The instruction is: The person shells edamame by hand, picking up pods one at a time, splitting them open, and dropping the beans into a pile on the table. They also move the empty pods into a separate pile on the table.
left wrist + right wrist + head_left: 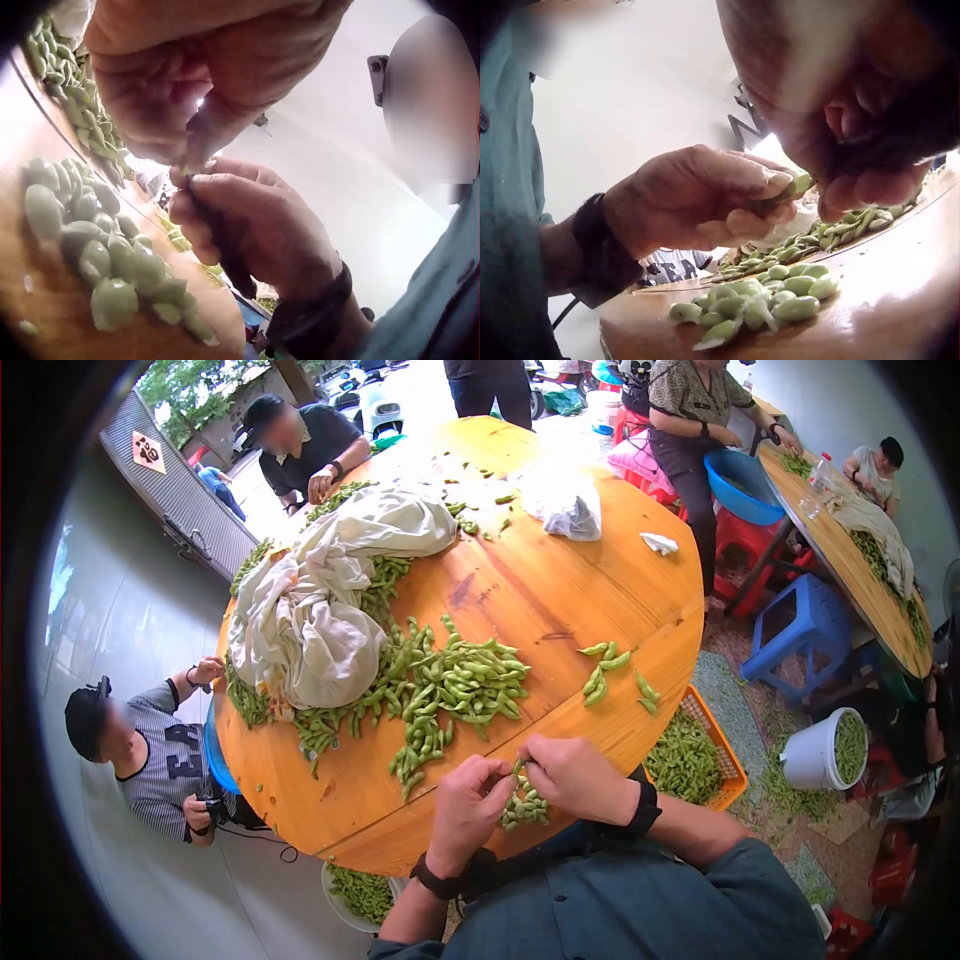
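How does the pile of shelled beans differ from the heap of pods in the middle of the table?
The bean pile is small, while the pod heap spreads much wider. The beans are loose, plump and rounded; the heap's pods are long and curved, with bumps along them. The bean pile lies near the edge of the table by the wearer, and the pod heap lies farther in. Both are green and rest on the tabletop.
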`<state>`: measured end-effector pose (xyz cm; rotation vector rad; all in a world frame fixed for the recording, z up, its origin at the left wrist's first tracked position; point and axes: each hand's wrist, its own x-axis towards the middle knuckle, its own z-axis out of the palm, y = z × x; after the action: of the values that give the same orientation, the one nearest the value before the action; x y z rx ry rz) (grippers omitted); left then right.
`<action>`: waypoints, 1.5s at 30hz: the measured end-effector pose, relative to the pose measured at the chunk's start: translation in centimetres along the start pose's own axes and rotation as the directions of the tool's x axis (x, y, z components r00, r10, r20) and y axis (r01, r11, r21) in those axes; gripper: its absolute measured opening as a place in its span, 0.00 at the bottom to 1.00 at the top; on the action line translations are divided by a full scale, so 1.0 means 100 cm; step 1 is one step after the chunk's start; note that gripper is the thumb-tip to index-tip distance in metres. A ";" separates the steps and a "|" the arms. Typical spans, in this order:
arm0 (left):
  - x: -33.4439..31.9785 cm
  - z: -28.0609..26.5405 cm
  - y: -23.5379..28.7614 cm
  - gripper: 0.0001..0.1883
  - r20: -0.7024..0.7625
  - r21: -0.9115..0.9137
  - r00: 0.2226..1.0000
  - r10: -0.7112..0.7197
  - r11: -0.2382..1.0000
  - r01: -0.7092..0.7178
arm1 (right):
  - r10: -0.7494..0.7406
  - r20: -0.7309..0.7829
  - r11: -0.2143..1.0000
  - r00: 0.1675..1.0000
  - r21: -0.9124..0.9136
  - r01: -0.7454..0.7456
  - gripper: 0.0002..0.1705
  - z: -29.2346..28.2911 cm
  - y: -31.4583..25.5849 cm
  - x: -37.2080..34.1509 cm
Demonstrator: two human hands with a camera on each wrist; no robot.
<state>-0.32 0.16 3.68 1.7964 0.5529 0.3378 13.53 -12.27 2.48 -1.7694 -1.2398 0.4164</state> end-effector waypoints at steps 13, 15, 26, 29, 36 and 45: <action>0.003 -0.023 -0.006 0.04 0.381 -0.613 0.887 -0.263 0.646 0.455 | -0.205 0.081 0.975 0.975 0.102 0.197 0.05 -0.002 0.005 0.004; 0.003 -0.023 -0.008 0.05 0.383 -0.604 0.876 -0.292 0.638 0.477 | -0.179 0.092 0.972 0.979 0.172 0.162 0.05 -0.005 0.004 0.006; -0.005 -0.001 0.003 0.06 0.076 0.527 0.932 0.355 0.779 -0.339 | 0.005 0.134 0.975 0.991 0.219 -0.034 0.06 -0.004 0.000 0.008; -0.005 0.002 0.002 0.04 0.036 0.383 0.947 0.319 0.871 -0.308 | -0.030 0.120 0.982 0.992 0.190 0.007 0.06 -0.003 0.004 0.008; -0.003 -0.002 -0.016 0.07 0.062 0.024 0.998 -0.009 1.000 0.008 | -0.122 0.198 0.972 0.973 0.221 0.077 0.05 -0.005 0.012 0.010; 0.001 -0.014 -0.007 0.07 0.308 -0.466 0.885 -0.349 0.756 0.460 | 0.088 0.357 0.863 0.930 0.439 -0.250 0.08 -0.009 0.014 0.017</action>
<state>-1.02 1.49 3.43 1.1149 0.6180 -0.0087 15.72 -11.33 2.24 -1.4125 -1.0764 1.0648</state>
